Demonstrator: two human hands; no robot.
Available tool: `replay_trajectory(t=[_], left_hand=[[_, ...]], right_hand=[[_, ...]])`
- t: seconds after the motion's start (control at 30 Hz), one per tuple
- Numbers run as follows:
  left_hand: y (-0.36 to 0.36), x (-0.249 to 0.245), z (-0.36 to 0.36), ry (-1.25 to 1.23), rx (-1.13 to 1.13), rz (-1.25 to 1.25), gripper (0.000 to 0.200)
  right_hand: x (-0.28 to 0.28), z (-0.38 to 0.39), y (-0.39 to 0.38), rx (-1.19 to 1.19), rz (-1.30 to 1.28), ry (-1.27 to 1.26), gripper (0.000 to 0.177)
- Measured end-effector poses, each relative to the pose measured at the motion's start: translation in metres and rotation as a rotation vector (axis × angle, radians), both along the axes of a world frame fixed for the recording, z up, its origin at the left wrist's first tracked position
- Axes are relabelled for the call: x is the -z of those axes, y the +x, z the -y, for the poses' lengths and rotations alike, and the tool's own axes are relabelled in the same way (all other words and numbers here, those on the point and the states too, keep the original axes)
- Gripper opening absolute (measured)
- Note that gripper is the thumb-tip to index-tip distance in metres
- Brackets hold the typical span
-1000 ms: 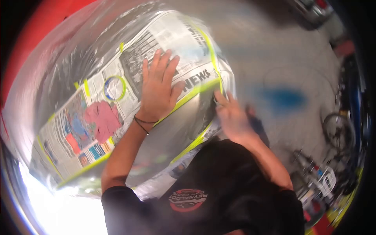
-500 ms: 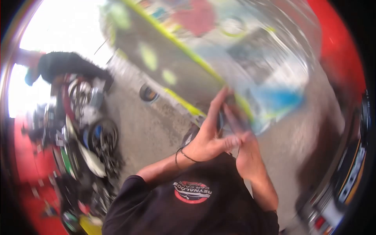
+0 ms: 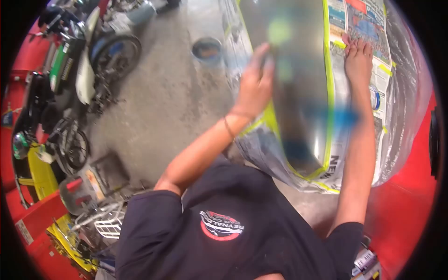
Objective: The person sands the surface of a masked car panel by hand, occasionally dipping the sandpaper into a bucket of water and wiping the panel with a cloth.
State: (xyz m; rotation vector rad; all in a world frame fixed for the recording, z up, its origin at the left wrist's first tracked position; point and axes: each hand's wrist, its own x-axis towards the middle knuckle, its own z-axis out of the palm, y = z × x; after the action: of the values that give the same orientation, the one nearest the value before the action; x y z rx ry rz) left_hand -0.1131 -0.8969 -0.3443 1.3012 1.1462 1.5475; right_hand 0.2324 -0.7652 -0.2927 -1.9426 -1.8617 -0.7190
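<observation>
In front of me lies a long, shiny grey panel [image 3: 303, 93], bordered with yellow-green masking tape [image 3: 330, 84] and newspaper. My left hand [image 3: 255, 88], a thin band at its wrist, is over the panel's left taped edge, fingers stretched out and a little blurred. On the right, my right hand [image 3: 359, 60] rests on the newspaper [image 3: 339, 16] beyond the tape line. Its fingers are bent around a reddish cloth [image 3: 346, 40], of which only a small piece shows. A roll of tape [image 3: 375, 97] lies beside my right forearm.
Clear plastic sheeting [image 3: 408, 93] wraps the far right side against a red surface. A round tub [image 3: 206, 50] stands on the concrete floor [image 3: 163, 93] to the left. Motorbikes [image 3: 114, 56] and a white wire rack [image 3: 109, 228] line the left side.
My hands were close together over the panel; they have parted, the right going out to the newspaper and the left to the near edge. The view has turned and moved closer to the panel.
</observation>
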Motion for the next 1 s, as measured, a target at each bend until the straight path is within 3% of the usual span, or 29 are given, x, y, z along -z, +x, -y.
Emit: replay_trajectory(t=[0.03,0.07,0.1,0.13,0.23,0.3,0.37,0.47,0.53,0.6,0.7,0.8,0.87,1.0], left_hand=[[0.011,0.004,-0.01,0.179,-0.095,-0.132,0.045],[0.023,0.001,-0.005,0.147,-0.111,-0.096,0.045],[0.032,-0.005,-0.003,0.191,-0.135,-0.287,0.047],[0.04,-0.008,-0.001,0.232,-0.164,-0.485,0.049],[0.08,0.009,0.069,0.245,-0.068,-0.619,0.059],[0.105,0.01,0.133,0.231,-0.045,-0.636,0.063],[0.108,0.004,0.171,0.217,0.137,-0.621,0.067],[0.109,0.009,0.136,0.246,0.061,-0.802,0.073],[0.102,0.014,0.068,0.274,-0.076,-0.959,0.07],[0.097,0.01,-0.003,0.172,-0.111,-0.807,0.068],[0.1,0.007,-0.02,0.219,-0.135,-0.927,0.066],[0.106,0.004,0.09,0.274,0.022,-1.045,0.072],[0.118,-0.001,0.157,0.169,0.095,-0.813,0.076],[0.112,-0.011,0.123,0.163,0.155,-0.883,0.073]], right_hand=[[-0.013,0.009,-0.011,-0.013,-0.125,-0.071,0.051],[-0.009,0.006,0.001,-0.064,-0.128,-0.027,0.046],[-0.027,0.014,-0.01,-0.078,-0.096,-0.046,0.046],[-0.05,0.026,-0.021,-0.05,-0.287,-0.15,0.044],[-0.067,0.035,-0.044,-0.135,-0.49,-0.364,0.044],[-0.024,0.019,-0.015,-0.583,-0.05,-0.185,0.049],[-0.014,0.023,-0.023,-0.615,-0.015,-0.073,0.051],[-0.009,0.02,-0.022,-0.614,-0.045,0.016,0.05],[-0.011,0.026,-0.026,-0.651,-0.034,0.019,0.049],[-0.015,0.027,-0.025,-0.678,-0.023,0.038,0.047],[-0.014,0.022,-0.026,-0.714,0.028,0.081,0.043],[-0.01,0.019,-0.026,-0.688,-0.024,0.137,0.039],[-0.009,0.019,-0.026,-0.719,-0.015,0.223,0.035],[-0.016,0.034,-0.035,-0.676,-0.15,0.223,0.036]])
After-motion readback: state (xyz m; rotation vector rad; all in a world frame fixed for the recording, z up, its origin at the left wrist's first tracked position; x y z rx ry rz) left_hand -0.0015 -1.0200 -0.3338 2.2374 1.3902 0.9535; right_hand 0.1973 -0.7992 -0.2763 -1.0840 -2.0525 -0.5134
